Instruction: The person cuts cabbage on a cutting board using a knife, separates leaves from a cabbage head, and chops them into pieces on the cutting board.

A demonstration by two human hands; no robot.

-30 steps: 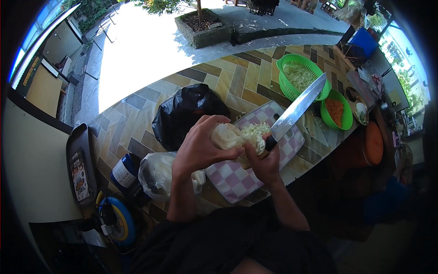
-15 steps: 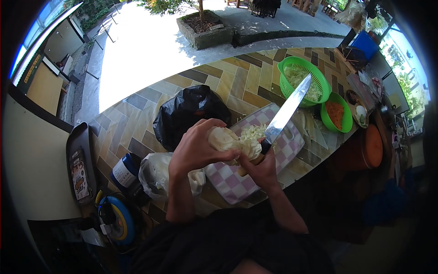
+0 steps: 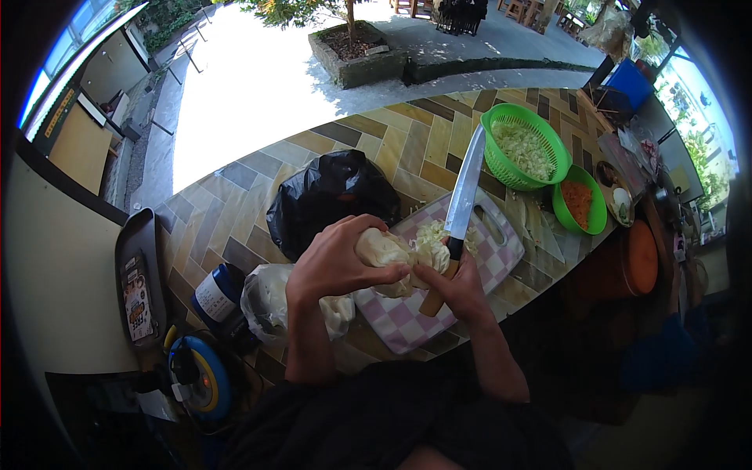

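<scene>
Over the checked board, the left hand had its fingers around a pale cabbage. The right hand gripped a knife in its fingers. Shreds lay on the board, and a green basket stood beyond it.

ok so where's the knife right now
In the head view, the knife is right of centre, gripped in the right hand and pointing across the checkered cutting board toward the green colander.

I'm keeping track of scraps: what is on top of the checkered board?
Pale shreds lie on the checkered board. The left hand, right hand, pale vegetable and knife hide part of it; anything under them can't be seen.
</scene>
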